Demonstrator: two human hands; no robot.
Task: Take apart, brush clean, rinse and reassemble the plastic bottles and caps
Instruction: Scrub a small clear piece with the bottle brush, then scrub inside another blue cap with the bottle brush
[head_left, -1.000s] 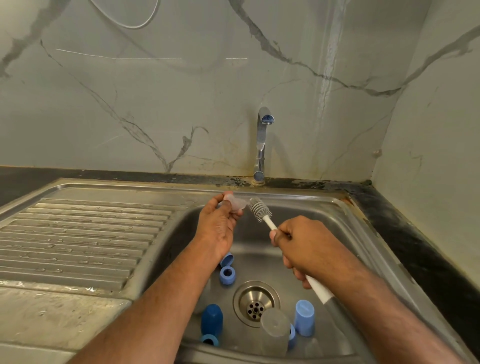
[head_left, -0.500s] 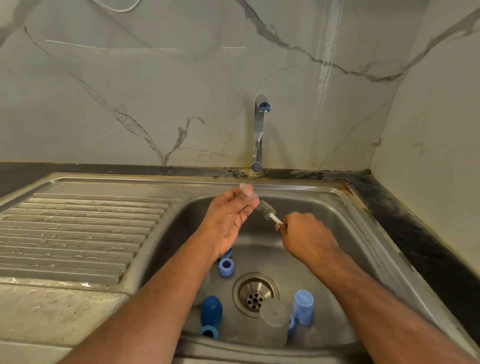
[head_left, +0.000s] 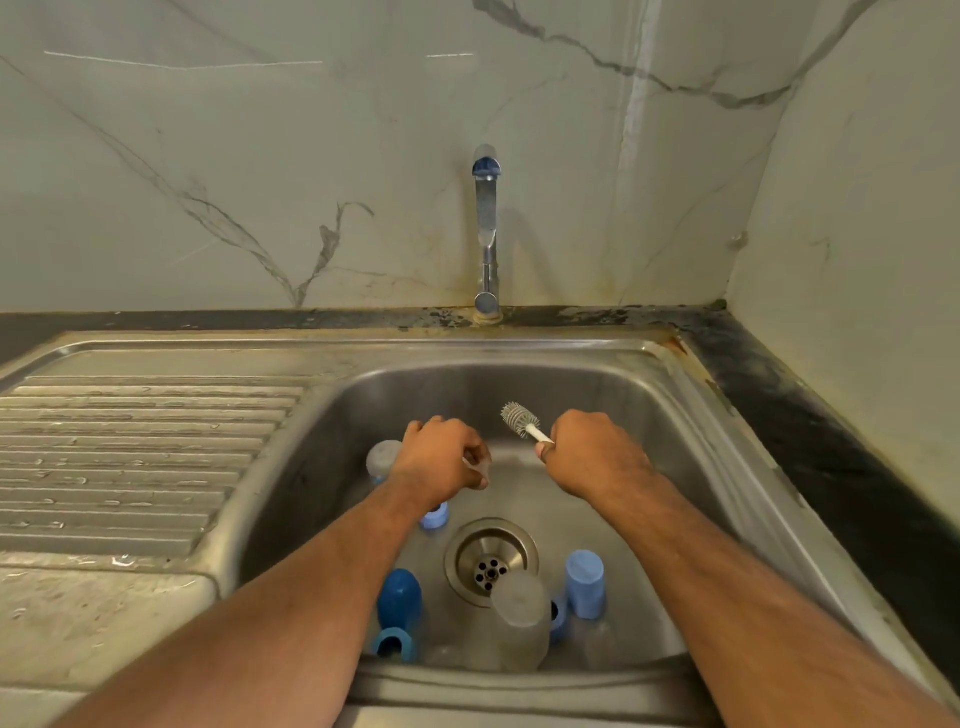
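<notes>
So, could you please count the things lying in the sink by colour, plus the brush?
Blue pieces: 5
Clear pieces: 2
Brush, in the right hand: 1
Total: 8; other clear shapes are too faint to count.

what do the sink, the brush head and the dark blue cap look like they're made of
Sink: brushed stainless steel, judging by its dull grey sheen and soft reflections. Brush head: grey, stubby, evenly spaced bristles, probably silicone or soft plastic. Dark blue cap: smooth, opaque, slightly glossy, likely moulded plastic.
</notes>
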